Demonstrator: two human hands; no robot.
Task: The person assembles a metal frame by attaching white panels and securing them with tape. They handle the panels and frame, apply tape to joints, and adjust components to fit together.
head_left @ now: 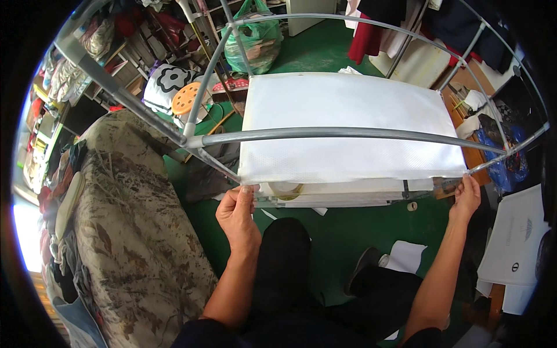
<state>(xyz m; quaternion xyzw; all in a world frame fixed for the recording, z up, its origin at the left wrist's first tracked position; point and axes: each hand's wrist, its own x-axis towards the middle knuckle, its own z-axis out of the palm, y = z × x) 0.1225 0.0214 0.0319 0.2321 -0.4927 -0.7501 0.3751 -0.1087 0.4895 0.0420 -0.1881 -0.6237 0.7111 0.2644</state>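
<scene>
A large white textured sheet (348,124) lies spread over a white table (348,196). My left hand (238,211) pinches the sheet's near left corner at the table edge. My right hand (466,197) grips the sheet's near right corner. A grey metal tube frame (325,134) arches across just above the sheet, between me and the table. A roll of tape (286,189) sits under the near edge of the sheet.
A camouflage-patterned bundle (125,232) fills the left side. A green plastic bag (255,37) and a black-and-white flowered cushion (168,84) stand at the back left. Paper sheets (519,238) lie on the green floor at right, a small tape roll (412,206) nearby.
</scene>
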